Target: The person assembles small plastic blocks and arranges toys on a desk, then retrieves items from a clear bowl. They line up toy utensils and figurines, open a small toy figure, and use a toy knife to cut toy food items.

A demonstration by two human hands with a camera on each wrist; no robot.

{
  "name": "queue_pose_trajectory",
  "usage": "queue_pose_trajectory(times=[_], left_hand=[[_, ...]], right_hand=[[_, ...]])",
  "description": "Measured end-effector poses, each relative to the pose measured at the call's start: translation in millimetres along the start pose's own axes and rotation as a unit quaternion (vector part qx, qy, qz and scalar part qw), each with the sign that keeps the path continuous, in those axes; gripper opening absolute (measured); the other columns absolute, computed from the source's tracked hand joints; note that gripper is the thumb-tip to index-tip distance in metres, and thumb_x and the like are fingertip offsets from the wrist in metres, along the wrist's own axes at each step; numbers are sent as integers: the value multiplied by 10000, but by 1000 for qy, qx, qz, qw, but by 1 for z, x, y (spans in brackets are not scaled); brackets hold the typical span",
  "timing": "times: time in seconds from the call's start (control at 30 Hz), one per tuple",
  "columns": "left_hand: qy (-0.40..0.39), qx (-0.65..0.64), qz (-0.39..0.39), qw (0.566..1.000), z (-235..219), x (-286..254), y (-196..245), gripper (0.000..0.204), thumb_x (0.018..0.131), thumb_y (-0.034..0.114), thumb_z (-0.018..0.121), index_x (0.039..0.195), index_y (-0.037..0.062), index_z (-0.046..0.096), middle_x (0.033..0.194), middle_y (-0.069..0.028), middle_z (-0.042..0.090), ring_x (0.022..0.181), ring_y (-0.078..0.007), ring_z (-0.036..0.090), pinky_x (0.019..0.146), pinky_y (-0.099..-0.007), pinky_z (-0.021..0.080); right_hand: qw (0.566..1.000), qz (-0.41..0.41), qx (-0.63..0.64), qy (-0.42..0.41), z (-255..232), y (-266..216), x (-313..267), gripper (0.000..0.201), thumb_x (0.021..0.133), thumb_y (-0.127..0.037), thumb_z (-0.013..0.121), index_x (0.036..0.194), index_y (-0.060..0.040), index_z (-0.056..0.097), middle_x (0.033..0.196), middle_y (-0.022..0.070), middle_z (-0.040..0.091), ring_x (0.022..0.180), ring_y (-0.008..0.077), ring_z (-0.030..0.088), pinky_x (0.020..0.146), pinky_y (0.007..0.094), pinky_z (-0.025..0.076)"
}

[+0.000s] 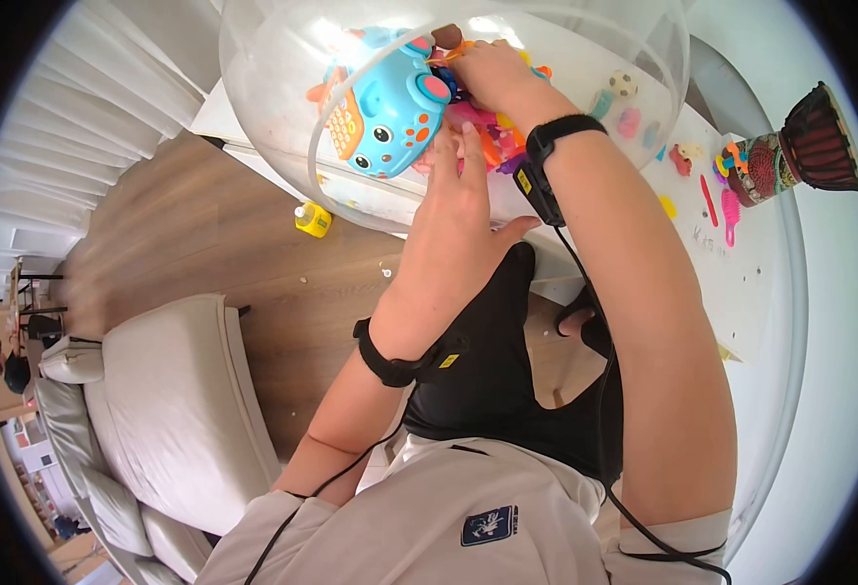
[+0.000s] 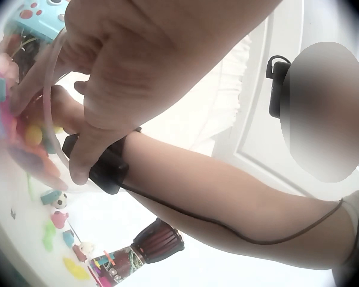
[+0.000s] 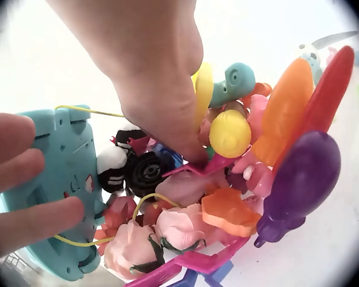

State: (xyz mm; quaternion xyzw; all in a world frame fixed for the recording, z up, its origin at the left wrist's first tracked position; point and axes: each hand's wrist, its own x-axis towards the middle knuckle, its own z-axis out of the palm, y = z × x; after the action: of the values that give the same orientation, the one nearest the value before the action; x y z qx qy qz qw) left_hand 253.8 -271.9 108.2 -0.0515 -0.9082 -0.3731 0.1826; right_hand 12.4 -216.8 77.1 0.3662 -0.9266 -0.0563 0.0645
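My right hand reaches down into a heap of toys inside a large clear container. In the right wrist view its fingertips are hidden among the toys, and I cannot tell what they hold. Around it lie a yellow toy, pink roses, a purple toy eggplant and a magenta plastic frame. My left hand extends its fingers over the near side of the heap, thumb spread out. Just left of both hands is a blue animal-shaped toy with an orange keypad; a yellow cord hangs from it.
The white table also carries a small toy football, a pink hairbrush and a drum on the right. A yellow bottle stands on the floor, near a pale sofa.
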Motion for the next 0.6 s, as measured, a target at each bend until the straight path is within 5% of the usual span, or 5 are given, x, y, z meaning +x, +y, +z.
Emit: queue_pose_trajectory(times=[0.17, 0.6], left_hand=[[9, 18, 10, 1000, 1, 1, 3, 990, 776, 184, 916, 1524, -133, 351, 1563, -382, 338, 1410, -523, 445, 1061, -467, 513], [4, 13, 10, 1000, 0, -2, 0, 977, 784, 207, 915, 1518, -120, 360, 1568, -383, 337, 1436, -515, 422, 1113, -472, 472]], right_hand=[[998, -57, 14, 24, 3, 6, -5, 97, 839, -129, 739, 914, -159, 792, 1033, 60, 728, 1118, 266, 654, 960, 400, 479], [997, -11, -75, 9, -6, 3, -7, 181, 801, -206, 828, 978, -174, 810, 1135, 34, 705, 1192, 224, 607, 1018, 378, 446]])
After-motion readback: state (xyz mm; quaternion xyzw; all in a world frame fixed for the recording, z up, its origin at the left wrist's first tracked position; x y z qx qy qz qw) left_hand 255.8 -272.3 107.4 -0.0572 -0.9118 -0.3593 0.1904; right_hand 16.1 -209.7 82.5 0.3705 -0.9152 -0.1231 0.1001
